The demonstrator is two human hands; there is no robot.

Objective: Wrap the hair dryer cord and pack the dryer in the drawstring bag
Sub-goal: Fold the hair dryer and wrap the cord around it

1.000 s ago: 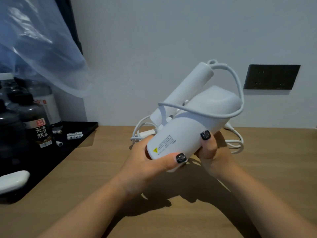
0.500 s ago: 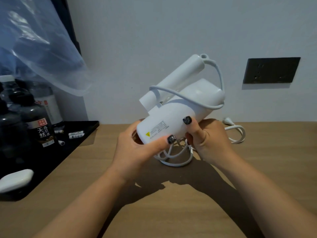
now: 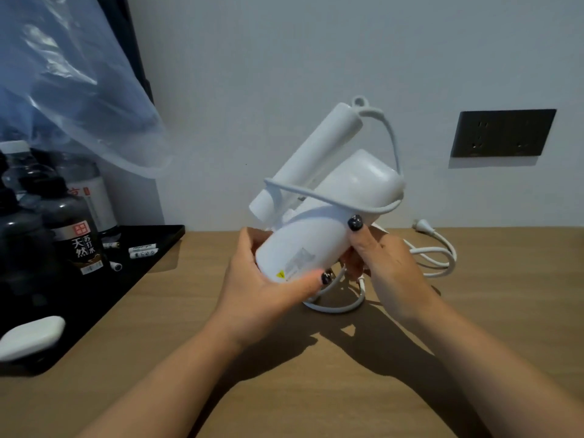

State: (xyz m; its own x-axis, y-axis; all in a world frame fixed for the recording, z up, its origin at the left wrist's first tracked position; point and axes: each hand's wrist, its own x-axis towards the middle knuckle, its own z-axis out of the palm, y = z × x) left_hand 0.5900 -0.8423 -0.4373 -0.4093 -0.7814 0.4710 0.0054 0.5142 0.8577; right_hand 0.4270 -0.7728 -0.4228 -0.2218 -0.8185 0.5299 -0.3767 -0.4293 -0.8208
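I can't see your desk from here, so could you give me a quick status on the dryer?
Both hands, left and right, grip the hair dryer. One cord loop around it; the rest and plug lie on the table. No bag in view.

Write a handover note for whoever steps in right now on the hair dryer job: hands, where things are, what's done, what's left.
Left hand grips the nozzle end of the hair dryer, held above the wooden table. Right hand holds the dryer body from the other side, thumb on top.
Cord: one turn runs from the folded handle's end around the body; the rest lies loose on the table, plug near the wall.
Done: first wrap.
Left: wind the remaining cord, then bag the dryer. No drawstring bag is in view.
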